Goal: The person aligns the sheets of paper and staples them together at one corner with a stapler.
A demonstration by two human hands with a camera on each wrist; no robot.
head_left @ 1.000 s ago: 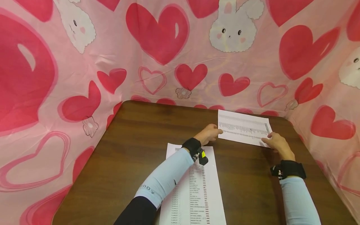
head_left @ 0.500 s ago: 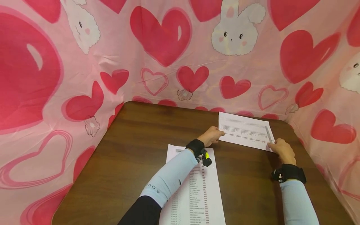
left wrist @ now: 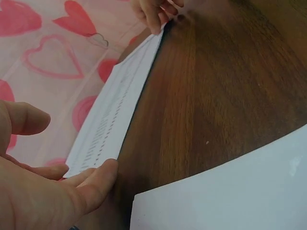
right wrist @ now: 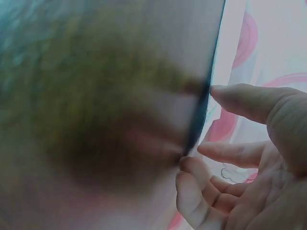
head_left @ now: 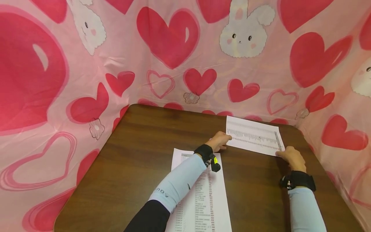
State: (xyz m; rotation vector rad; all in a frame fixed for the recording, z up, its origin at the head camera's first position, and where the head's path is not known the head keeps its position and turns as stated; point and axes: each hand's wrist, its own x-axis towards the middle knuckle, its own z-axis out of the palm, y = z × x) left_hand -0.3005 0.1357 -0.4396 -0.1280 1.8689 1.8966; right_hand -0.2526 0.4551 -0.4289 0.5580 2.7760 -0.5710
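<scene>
A printed sheet of paper [head_left: 252, 135] lies sideways near the table's far right edge, with rows of small text and a grey band at its right end. My left hand [head_left: 218, 141] pinches its left near corner; in the left wrist view the thumb [left wrist: 103, 177] is at the corner. At the opposite end, my right hand [head_left: 292, 158] holds the right near corner between thumb and fingers. The right wrist view shows that thumb [right wrist: 240, 100] against the sheet's edge, much of the picture blurred. Beneath my left forearm lies a second, longer printed sheet [head_left: 200, 206].
The brown wooden table [head_left: 139, 135] has rounded far corners. A pink curtain [head_left: 162, 38] with hearts and rabbits hangs around the back and both sides. Each wrist wears a black strap with a small camera [head_left: 215, 166].
My right thumb has slid a little right and nearer, towards the sheet's corner. The left hand stays at the left end. The whole head view has shifted slightly right and down.
</scene>
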